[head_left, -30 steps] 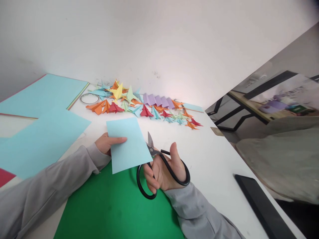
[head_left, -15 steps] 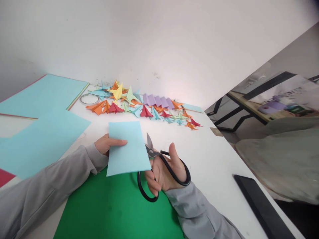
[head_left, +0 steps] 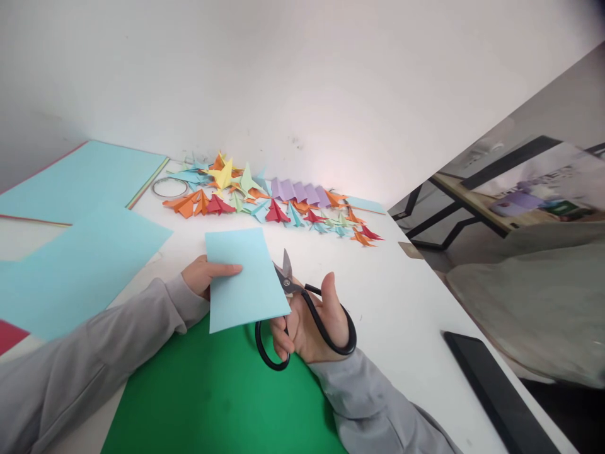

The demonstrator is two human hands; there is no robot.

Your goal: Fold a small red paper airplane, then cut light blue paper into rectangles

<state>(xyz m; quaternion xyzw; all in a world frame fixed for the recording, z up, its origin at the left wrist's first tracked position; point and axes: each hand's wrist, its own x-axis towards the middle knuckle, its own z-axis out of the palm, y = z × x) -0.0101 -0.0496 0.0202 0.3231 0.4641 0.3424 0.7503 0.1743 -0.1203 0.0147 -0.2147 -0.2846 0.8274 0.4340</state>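
A light blue rectangle of paper (head_left: 243,290) is pinched at its left edge by my left hand (head_left: 208,275), the thumb flat on top and the other fingers hidden beneath. My right hand (head_left: 314,321) has its fingers and thumb in the black loops of a pair of scissors (head_left: 297,289). The scissor blades are spread at the paper's right edge, one blade showing beyond it and the other partly behind the sheet. Under both hands lies a green sheet (head_left: 222,391) on the white table (head_left: 392,315).
Folded paper shapes (head_left: 276,212) in several colours line the wall, beside a wire coil (head_left: 169,187). Large blue sheets (head_left: 89,265) cover the left side. A black flat object (head_left: 491,384) lies at the right edge, with grey fabric (head_left: 534,296) beyond.
The blue paper has turned slightly, its lower edge now slanting up to the right. My right hand and the scissors have shifted slightly left, with the black handles a little closer together.
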